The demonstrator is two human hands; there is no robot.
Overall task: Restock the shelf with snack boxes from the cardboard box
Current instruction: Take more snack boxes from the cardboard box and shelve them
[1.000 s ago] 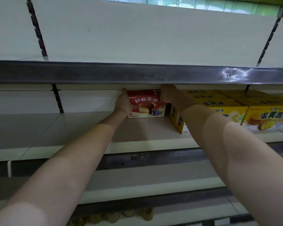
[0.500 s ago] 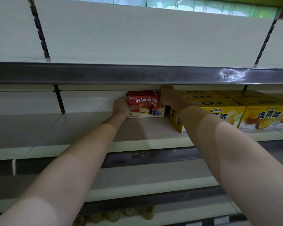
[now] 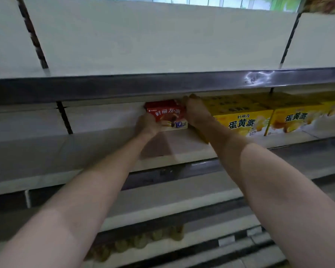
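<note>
Cream store shelving fills the view, with a dark metal edge strip (image 3: 162, 88) running across above the middle shelf (image 3: 85, 151). On that shelf, far back against the rear panel, stands the red snack box (image 3: 168, 113). At its lower left corner the left hand (image 3: 147, 124) grips it, fingers curled around the side. At its right end the right hand (image 3: 193, 111) holds the box, fingers reaching over its top, though the strip's shadow hides their tips, so the hold seems a grasp. Just right of the red box sit yellow egg-yolk pie boxes (image 3: 242, 120) in a row.
</note>
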